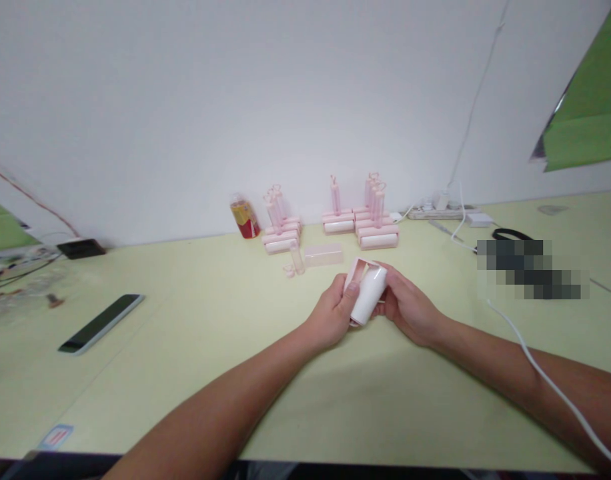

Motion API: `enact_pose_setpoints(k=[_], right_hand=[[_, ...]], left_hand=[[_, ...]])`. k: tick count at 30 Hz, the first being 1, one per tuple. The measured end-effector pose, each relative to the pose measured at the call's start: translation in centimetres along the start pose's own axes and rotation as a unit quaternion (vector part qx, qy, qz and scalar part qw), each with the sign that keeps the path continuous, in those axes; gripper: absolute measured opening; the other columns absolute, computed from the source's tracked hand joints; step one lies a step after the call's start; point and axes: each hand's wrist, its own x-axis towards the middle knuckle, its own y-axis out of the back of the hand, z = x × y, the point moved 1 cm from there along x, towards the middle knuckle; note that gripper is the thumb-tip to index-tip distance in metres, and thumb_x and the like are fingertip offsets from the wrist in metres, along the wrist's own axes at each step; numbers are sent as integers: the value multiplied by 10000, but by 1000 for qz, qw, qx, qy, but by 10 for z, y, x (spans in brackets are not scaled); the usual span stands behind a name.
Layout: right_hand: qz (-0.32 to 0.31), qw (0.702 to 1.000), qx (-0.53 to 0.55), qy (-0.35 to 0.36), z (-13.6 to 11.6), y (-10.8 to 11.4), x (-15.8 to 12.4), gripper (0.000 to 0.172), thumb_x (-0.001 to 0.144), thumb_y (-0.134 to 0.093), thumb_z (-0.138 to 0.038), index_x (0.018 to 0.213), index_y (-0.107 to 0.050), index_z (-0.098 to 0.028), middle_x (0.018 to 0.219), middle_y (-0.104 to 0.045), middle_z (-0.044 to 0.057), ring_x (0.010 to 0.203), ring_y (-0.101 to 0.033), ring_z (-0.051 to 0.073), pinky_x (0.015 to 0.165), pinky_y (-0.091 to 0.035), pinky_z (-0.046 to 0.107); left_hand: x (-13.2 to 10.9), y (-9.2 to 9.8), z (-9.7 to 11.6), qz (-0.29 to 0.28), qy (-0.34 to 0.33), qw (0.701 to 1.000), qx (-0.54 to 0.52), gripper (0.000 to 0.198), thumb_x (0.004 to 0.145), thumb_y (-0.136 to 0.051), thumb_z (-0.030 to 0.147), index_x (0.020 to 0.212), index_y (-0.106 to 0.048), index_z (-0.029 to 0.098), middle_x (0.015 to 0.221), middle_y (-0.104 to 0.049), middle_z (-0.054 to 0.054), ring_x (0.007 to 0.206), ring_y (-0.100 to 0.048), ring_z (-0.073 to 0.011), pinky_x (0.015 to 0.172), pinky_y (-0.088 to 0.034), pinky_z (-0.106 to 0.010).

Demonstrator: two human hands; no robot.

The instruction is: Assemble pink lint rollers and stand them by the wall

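Over the table's middle, my left hand (334, 312) is closed around the pink frame of a lint roller with a white roll (369, 295). The roll is tilted, its upper end leaning right. My right hand (408, 307) has its fingers curled against the right side and upper end of the same lint roller; some fingertips are hidden behind it. Just beyond my hands lie a translucent pink cover (324, 255) and a clear pink handle (296, 258) with a loop at its end.
Several lint rollers with upright handles stand by the wall in a left group (281, 237) and a right group (378, 230). A can (245, 219), a phone (101, 324) and a power strip (440, 212) are on the table. A white cable (530, 357) crosses my right forearm.
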Motion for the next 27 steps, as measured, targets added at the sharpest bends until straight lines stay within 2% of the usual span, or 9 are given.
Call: enact_pose_setpoints(k=[2, 5, 8, 14, 16, 19, 21, 24, 27], right_hand=[[-22, 997, 67, -42, -5, -4, -1, 449, 933, -484, -596, 1288, -552, -331, 1071, -687, 40, 889, -646, 218, 711, -570, 375], [-40, 987, 129, -87, -12, -7, -2, 396, 980, -428, -529, 1326, -516, -359, 1179, -675, 28, 976, -645, 219, 812, -546, 421], [-74, 974, 173, -123, -14, -9, -5, 370, 1000, -391, -446, 1300, -538, -287, 1206, -670, 54, 1003, -641, 220, 883, -512, 444], [-208, 922, 233, -229, -17, -19, -21, 734, 885, -329, -729, 1302, -526, -158, 1155, -669, 155, 1005, -646, 293, 974, -429, 548], [-211, 923, 236, -220, -17, -21, -23, 724, 891, -328, -709, 1306, -519, -147, 1153, -665, 160, 1001, -646, 290, 969, -433, 548], [-175, 942, 228, -175, -16, -19, -20, 574, 932, -346, -586, 1252, -546, -153, 1139, -667, 142, 976, -645, 264, 913, -483, 503], [-160, 951, 204, -167, -13, -16, -17, 482, 944, -373, -526, 1189, -572, -162, 1089, -679, 124, 918, -652, 244, 842, -520, 459], [-178, 956, 150, -180, -9, -13, -17, 434, 945, -407, -503, 1128, -593, -156, 996, -688, 112, 831, -659, 226, 743, -549, 403], [-206, 954, 108, -190, -7, -13, -20, 465, 942, -412, -525, 1130, -596, -142, 932, -682, 108, 792, -658, 218, 671, -557, 356]], left_hand=[[-2, 1, 3, 27, -15, 998, 49, 503, 978, -334, 581, 1204, -515, 169, 1053, -643, -87, 886, -594, -196, 744, -455, -294], [-6, 2, 9, 36, -47, 993, 104, 499, 990, -312, 561, 1271, -475, 182, 1086, -641, -90, 916, -601, -220, 773, -452, -323], [-10, 2, 14, 38, -83, 984, 151, 491, 997, -298, 540, 1304, -439, 183, 1128, -626, -100, 943, -603, -239, 803, -450, -354], [-11, 0, 16, 52, -123, 966, 222, 482, 1002, -262, 522, 1266, -454, 166, 1130, -602, -127, 958, -592, -253, 826, -455, -389], [-10, -2, 16, 52, -156, 956, 242, 488, 1005, -245, 508, 1236, -491, 156, 1121, -596, -132, 992, -569, -257, 872, -447, -411], [-7, -1, 14, 48, -197, 940, 273, 494, 1001, -268, 502, 1216, -521, 136, 1114, -590, -140, 1020, -537, -263, 925, -429, -450], [-6, 3, 14, 62, -237, 930, 273, 500, 989, -333, 498, 1286, -478, 123, 1171, -571, -159, 1067, -520, -271, 954, -423, -471], [-7, 12, 16, 71, -322, 911, 249, 568, 953, -460, 465, 1404, -371, 132, 1294, -518, -188, 1190, -482, -290, 1009, -411, -492], [-10, 19, 20, 36, -356, 903, 239, 608, 925, -533, 413, 1449, -343, 170, 1358, -499, -188, 1257, -468, -297, 1039, -414, -492]])
